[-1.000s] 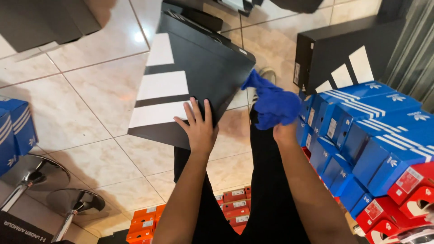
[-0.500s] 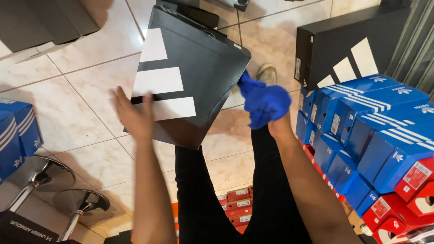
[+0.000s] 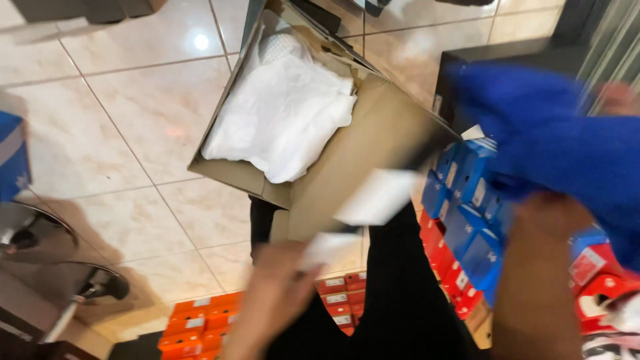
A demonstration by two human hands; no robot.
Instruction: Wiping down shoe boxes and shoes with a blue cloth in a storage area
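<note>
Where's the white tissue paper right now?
In the head view, the white tissue paper lies inside the open shoe box, upper centre, above the left hand at the lid.

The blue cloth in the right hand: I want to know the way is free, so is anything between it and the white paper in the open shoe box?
Partly. The raised box lid, held by the left hand, stands between the blue cloth in the right hand and the white paper inside the shoe box. Above the lid nothing visible blocks.
</note>
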